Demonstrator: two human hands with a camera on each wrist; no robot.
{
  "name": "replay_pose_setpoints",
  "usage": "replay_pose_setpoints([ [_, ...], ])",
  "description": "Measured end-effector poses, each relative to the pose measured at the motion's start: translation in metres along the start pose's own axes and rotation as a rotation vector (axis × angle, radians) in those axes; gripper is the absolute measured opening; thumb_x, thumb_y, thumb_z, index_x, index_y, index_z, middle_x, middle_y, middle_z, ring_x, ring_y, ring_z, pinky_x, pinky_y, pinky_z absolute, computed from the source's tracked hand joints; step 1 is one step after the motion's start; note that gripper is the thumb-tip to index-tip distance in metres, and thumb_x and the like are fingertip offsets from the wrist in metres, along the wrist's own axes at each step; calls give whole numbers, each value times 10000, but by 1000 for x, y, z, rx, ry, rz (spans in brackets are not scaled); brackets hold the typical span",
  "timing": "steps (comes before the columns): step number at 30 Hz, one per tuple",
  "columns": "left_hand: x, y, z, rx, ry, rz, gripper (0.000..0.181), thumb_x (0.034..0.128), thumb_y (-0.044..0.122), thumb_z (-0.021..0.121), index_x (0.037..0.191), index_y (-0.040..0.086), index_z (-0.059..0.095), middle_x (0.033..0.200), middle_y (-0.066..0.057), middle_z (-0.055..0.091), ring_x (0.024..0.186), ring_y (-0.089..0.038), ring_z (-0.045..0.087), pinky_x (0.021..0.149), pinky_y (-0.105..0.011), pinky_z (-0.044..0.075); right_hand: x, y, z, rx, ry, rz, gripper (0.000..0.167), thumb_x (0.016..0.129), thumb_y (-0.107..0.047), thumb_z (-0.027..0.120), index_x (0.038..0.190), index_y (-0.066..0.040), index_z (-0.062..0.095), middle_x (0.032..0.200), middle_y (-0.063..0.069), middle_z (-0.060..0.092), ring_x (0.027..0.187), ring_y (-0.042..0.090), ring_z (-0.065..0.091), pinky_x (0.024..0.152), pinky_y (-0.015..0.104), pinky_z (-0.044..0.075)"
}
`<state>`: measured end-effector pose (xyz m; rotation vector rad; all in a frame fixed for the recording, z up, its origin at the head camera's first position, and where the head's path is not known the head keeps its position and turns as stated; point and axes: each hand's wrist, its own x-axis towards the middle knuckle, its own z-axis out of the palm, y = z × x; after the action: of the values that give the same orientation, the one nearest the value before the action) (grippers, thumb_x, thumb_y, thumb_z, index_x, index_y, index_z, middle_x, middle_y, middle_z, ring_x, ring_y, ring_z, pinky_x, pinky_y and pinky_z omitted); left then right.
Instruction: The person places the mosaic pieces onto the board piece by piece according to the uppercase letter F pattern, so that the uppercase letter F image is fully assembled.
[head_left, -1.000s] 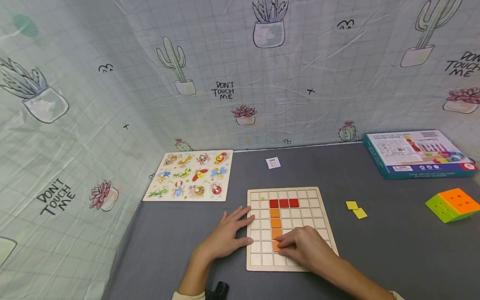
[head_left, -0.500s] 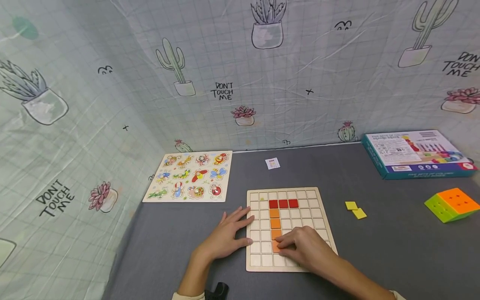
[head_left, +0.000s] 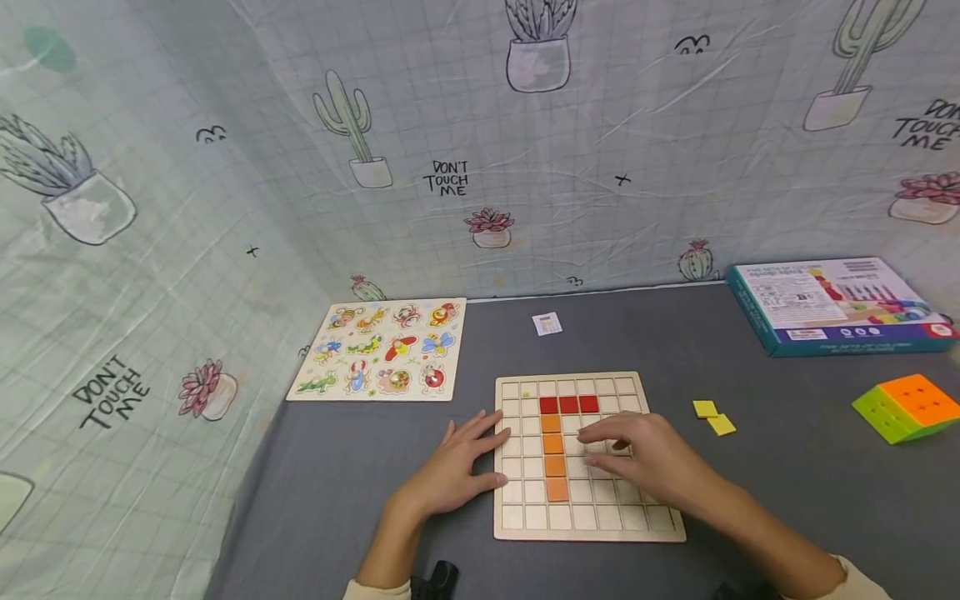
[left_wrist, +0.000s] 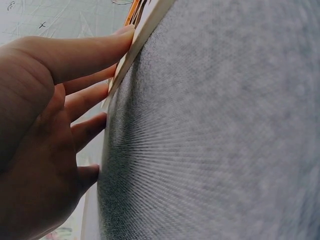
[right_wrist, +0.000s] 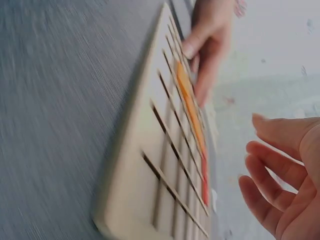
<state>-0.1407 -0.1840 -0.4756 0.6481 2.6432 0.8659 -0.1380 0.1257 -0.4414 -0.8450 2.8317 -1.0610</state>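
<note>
A wooden grid board (head_left: 525,523) lies flat on the grey table. Three red square tiles (head_left: 568,405) form a row near its far side, and a column of several orange square tiles (head_left: 553,444) runs toward the near side below the leftmost red one. My left hand (head_left: 450,471) rests at the board's left edge, fingers spread, thumb and fingertips touching the rim; the left wrist view shows the thumb (left_wrist: 95,55) on that edge. Above the right half of the board hovers my right hand (head_left: 648,454), thumb and fingers apart and holding nothing. In the right wrist view its fingers (right_wrist: 267,177) are loosely bent.
Two yellow square tiles (head_left: 712,418) lie right of the board. Farther right sits an orange and green cube (head_left: 903,408), with a flat game box (head_left: 840,308) behind it. An insect picture board (head_left: 378,350) lies back left. A small printed card (head_left: 547,324) is behind the grid.
My right hand has let go of the nearest orange tile, which stays in its square, and has lifted and moved right and away. My left hand has not moved.
</note>
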Motion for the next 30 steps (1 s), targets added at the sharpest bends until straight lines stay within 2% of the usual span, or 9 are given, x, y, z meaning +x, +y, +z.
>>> replay_pose_setpoints([
  [3, 0, -1, 0, 4, 2, 0, 633, 930, 265, 738, 1505, 116, 520, 1679, -61, 340, 1600, -348, 218, 1226, -742, 76, -2, 7, -16, -33, 65, 6, 269, 854, -197, 819, 1121, -167, 796, 1082, -38, 792, 902, 151, 726, 732, 252, 596],
  [8, -1, -1, 0, 1, 5, 5, 632, 930, 270, 736, 1505, 120, 520, 1678, -57, 342, 1601, -345, 216, 1226, -742, 75, -8, 26, -41, -110, 164, 38, 294, 844, -167, 823, 1136, -154, 792, 1077, 31, 788, 789, 69, 676, 690, 272, 593],
  [10, -1, -1, 0, -1, 6, 4, 633, 930, 270, 736, 1505, 120, 521, 1678, -57, 343, 1601, -343, 216, 1228, -740, 73, -12, 35, -49, -138, 190, 59, 302, 839, -154, 825, 1139, -152, 792, 1087, 53, 788, 790, 86, 684, 693, 276, 600],
  [12, 0, -1, 0, -3, 6, 3, 632, 930, 268, 736, 1505, 120, 521, 1678, -57, 343, 1602, -342, 215, 1229, -739, 70, -15, 44, -57, -158, 203, 81, 307, 841, -157, 824, 1147, -152, 790, 1105, 72, 788, 849, 155, 717, 700, 296, 609],
  [16, 0, -2, 0, -1, 8, 1, 630, 929, 265, 736, 1504, 122, 523, 1679, -54, 340, 1603, -337, 214, 1230, -737, 69, -21, 63, -67, -184, 192, 128, 322, 864, -189, 809, 1183, -158, 777, 1160, 109, 776, 982, 305, 730, 753, 404, 622],
  [18, 0, -2, 0, 1, 8, 2, 629, 930, 270, 736, 1504, 125, 523, 1680, -53, 339, 1603, -335, 214, 1230, -737, 71, -24, 72, -71, -183, 173, 160, 337, 879, -216, 799, 1207, -147, 766, 1191, 139, 763, 1011, 340, 727, 783, 468, 612],
  [23, 0, -2, 0, 5, 5, 2, 631, 933, 284, 733, 1507, 129, 520, 1681, -51, 338, 1605, -331, 212, 1233, -733, 74, -29, 92, -74, -173, 82, 256, 406, 895, -267, 786, 1260, -99, 733, 1254, 215, 723, 1076, 418, 694, 886, 605, 555],
  [30, 0, -1, 0, 9, 5, -3, 630, 931, 281, 733, 1504, 127, 524, 1680, -48, 340, 1603, -333, 215, 1234, -731, 74, -33, 111, -69, -226, 24, 295, 431, 848, -246, 817, 1236, -76, 741, 1244, 259, 712, 1150, 514, 640, 925, 681, 484],
])
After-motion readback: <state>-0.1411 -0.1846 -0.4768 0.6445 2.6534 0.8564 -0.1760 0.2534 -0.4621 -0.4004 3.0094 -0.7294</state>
